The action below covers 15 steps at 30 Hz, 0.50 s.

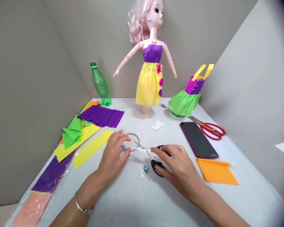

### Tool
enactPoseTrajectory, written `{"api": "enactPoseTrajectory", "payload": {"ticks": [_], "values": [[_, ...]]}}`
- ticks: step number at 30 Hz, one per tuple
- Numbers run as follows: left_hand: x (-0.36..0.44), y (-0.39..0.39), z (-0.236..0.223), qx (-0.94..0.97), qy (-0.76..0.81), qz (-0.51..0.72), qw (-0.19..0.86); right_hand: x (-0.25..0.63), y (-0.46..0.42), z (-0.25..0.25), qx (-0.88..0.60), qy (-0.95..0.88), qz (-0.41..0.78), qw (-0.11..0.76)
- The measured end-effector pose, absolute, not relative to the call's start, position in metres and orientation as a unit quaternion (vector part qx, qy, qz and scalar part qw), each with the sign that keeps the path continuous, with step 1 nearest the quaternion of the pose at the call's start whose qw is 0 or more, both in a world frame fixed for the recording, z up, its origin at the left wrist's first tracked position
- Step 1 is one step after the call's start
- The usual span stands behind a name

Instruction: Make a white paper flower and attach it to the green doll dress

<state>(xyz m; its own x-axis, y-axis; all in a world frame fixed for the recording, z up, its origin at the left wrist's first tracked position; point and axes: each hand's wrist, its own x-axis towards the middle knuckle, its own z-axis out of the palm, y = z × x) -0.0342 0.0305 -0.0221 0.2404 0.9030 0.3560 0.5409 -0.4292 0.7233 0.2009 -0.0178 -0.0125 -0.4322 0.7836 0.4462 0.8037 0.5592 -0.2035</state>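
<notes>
While the black-handled scissors (145, 149) sit right in the middle of the white tabletop (123, 205), both hands are on them, so here's how it looks. The blades are silver, closed or nearly so, and point left, with the black finger loops toward the right. My read is that the right hand (177, 165) is curled down over those loops and gripping them from above, though I can't see whether any fingers go through. The left hand (112, 154), with a silver bangle (84, 205) at the wrist, is curled right by the blade tips, but I can't tell if it's actually pinching anything. Just past those fingers is a thin ring (130, 142), maybe a nearly finished roll of clear tape, and the blades overlap it in view. Below the loops there's a little white scrap with a blue bit (144, 171). Further back stands a doll (151, 72) in a purple and yellow paper dress with small flowers, beside a green and purple mini dress (188, 97). Purple crepe paper (100, 116) and a yellow strip (92, 148) lie left, and a phone (198, 140) and red scissors (209, 130) lie right.
</notes>
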Motion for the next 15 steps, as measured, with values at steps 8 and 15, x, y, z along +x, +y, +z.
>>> {"api": "enactPoseTrajectory", "payload": {"ticks": [8, 15], "values": [[-0.030, 0.023, -0.015, 0.789, 0.438, 0.381, 0.202, 0.198, -0.017, -0.020, -0.455, -0.869, -0.083, 0.178], [-0.025, 0.020, -0.018, 0.816, 0.415, 0.355, 0.191, 0.196, -0.017, -0.023, -0.432, -0.878, -0.092, 0.183]]}}
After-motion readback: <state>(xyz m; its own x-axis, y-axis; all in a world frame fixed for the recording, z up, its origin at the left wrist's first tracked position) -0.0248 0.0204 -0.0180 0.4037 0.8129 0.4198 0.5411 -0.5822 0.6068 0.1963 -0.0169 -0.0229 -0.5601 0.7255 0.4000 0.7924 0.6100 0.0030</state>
